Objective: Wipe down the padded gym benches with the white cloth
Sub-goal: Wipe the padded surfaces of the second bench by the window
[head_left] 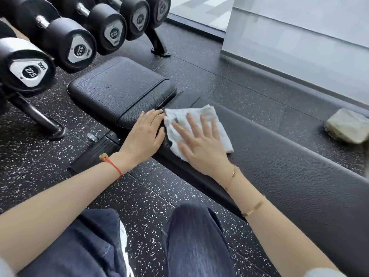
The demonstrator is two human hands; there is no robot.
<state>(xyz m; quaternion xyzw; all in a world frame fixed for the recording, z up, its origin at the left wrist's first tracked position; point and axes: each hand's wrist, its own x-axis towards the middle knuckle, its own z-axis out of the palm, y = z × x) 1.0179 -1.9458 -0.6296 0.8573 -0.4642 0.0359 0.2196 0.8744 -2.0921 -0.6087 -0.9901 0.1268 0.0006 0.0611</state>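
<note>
I have the white cloth (pixel 196 124) lying on the long back pad (pixel 289 166), at its end nearest the seat pad (pixel 119 90). My right hand (pixel 201 144) presses it flat with straight, spread fingers; my left hand (pixel 144 134), fingers straight too, rests on the seat pad's near edge, beside the cloth. I judge the cloth light and limp, likely to bunch, so a flat palm suits it. The dumbbells (pixel 79 48) beyond the seat pad read 22.5, 27.5 and 32.5.
</note>
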